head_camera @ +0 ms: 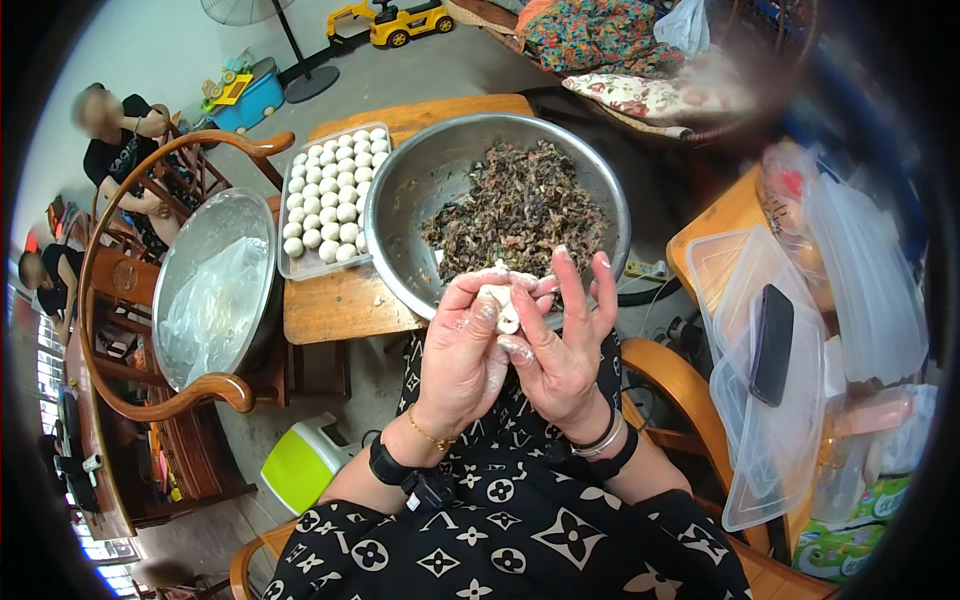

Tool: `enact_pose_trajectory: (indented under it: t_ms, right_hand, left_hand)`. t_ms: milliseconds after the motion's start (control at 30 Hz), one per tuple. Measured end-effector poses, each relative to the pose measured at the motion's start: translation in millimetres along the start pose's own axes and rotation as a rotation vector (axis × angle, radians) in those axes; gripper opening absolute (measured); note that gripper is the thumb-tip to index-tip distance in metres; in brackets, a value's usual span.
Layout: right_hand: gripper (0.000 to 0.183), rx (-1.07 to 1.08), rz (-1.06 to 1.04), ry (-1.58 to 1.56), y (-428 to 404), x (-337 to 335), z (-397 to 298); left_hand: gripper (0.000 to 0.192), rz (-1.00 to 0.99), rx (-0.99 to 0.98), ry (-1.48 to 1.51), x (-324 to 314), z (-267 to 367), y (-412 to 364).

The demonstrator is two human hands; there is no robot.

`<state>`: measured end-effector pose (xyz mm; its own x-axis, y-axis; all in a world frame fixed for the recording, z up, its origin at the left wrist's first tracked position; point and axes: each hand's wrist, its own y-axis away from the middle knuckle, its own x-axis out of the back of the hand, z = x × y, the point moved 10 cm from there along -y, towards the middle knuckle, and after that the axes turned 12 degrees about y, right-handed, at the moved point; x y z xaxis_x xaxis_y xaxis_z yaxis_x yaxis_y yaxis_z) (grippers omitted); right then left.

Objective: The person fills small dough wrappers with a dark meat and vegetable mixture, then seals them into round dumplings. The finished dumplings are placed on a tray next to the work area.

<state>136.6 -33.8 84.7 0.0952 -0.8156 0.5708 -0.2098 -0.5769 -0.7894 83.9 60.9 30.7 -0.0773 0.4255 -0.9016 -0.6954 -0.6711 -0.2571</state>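
Floury fingers of both hands meet around a small piece of white dough (507,318), near the close rim of a large steel bowl (409,289). My left hand (465,352) cups the dough from the left, with the thumb on it. My right hand (559,352) pinches it from the right between thumb and index finger, its other fingers raised. Chopped dark meat-and-vegetable filling (525,210) lies in the bowl. Left of the bowl, a clear plastic tray (282,259) holds rows of round white dough balls (328,214).
A steel basin (262,300) with a plastic bag (221,292) rests on a wooden chair (124,274) at left. At right, plastic lids (750,450) and a phone (771,345) lie on a wooden surface (701,217). Two people (120,157) sit at the far left.
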Motion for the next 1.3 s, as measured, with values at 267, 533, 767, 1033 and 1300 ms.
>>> enact_pose_trajectory:
  t_ms: [267,533,767,1033,1300]
  right_hand:
    - [0.037,-0.057,-0.054,-0.072,-8,0,12]
    - [0.040,-0.106,-0.046,-0.234,-12,2,26]
    - [0.040,-0.121,-0.080,-0.230,-12,-1,27]
    - [0.029,-0.204,-0.089,-0.209,-14,7,29]
    - [0.024,-0.136,-0.042,-0.191,-10,8,25]
  left_hand:
    - [0.023,0.051,0.018,-0.063,3,-2,3]
    - [0.029,0.063,0.047,-0.067,7,-2,5]
    - [0.022,0.070,0.055,-0.057,12,-9,4]
    - [0.036,0.060,0.066,0.012,2,-2,4]
    - [0.028,0.034,0.064,-0.020,7,-2,3]
